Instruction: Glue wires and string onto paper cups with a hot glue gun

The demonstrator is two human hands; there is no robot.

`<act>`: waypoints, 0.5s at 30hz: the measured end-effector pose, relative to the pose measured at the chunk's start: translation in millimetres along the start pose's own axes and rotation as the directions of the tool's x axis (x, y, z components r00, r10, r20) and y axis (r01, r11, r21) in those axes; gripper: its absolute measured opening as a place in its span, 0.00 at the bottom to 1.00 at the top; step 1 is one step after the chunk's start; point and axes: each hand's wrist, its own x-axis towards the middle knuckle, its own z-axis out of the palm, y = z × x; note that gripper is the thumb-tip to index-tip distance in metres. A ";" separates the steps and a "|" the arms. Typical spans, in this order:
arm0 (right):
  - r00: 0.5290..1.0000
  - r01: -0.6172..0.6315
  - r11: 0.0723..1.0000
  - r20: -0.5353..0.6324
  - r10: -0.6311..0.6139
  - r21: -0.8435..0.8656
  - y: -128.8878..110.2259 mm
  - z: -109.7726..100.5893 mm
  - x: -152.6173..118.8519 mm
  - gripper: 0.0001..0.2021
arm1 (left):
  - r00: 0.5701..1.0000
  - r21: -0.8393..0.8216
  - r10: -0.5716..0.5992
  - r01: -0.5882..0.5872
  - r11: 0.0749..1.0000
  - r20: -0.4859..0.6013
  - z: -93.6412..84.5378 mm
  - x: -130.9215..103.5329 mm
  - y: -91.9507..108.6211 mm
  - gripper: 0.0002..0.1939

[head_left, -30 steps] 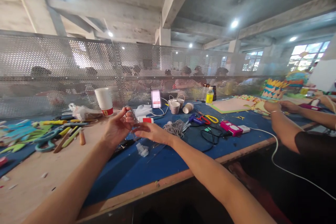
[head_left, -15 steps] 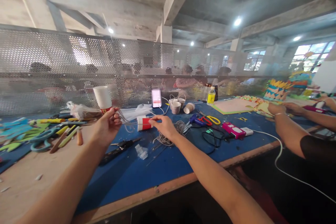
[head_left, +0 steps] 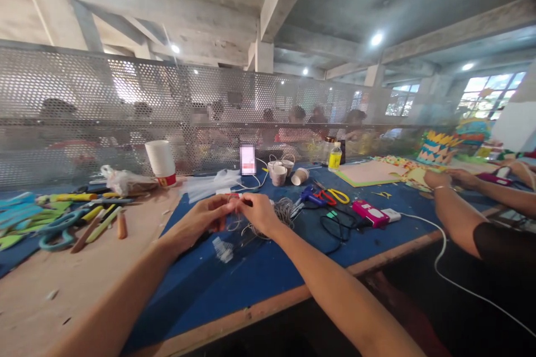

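The left hand [head_left: 206,214] and right hand [head_left: 259,214] pinch string [head_left: 235,228] (its loop hanging toward six o'clock), the cord pile [head_left: 285,211] nearer the right, at three o'clock.

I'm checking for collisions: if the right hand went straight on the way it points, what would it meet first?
Most likely the left hand, whose fingertips lie close ahead of the right hand; exact depth is hard to judge.

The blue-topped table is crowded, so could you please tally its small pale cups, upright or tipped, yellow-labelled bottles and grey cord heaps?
Upright small pale cups: 3
Tipped small pale cup: 1
Yellow-labelled clear bottle: 1
Tangled grey cord heap: 1
Total: 6
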 end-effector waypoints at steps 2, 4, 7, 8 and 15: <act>1.000 0.007 1.000 -0.011 -0.007 0.018 1.0 0.1 0.5 0.22 | 0.999 0.023 -0.020 0.019 1.000 0.034 -1.7 0.4 -3.8 0.12; 1.000 -0.002 0.999 -0.022 0.002 0.034 1.8 0.0 1.1 0.22 | 0.996 0.041 -0.048 0.045 0.998 0.076 -5.0 1.5 -7.6 0.10; 1.000 -0.010 0.997 0.002 0.010 0.082 2.7 -1.5 2.3 0.23 | 0.995 0.009 -0.066 0.066 0.998 0.070 -8.9 3.5 -8.8 0.10; 1.000 -0.012 0.994 0.002 0.012 0.105 3.3 -2.7 2.9 0.24 | 0.997 -0.043 -0.057 0.059 0.997 0.045 -10.8 4.1 -7.2 0.10; 0.985 -0.142 0.920 -0.041 0.169 0.364 13.2 -15.5 11.1 0.26 | 0.951 -0.690 0.152 -0.301 0.658 -0.270 -63.2 0.6 15.9 0.06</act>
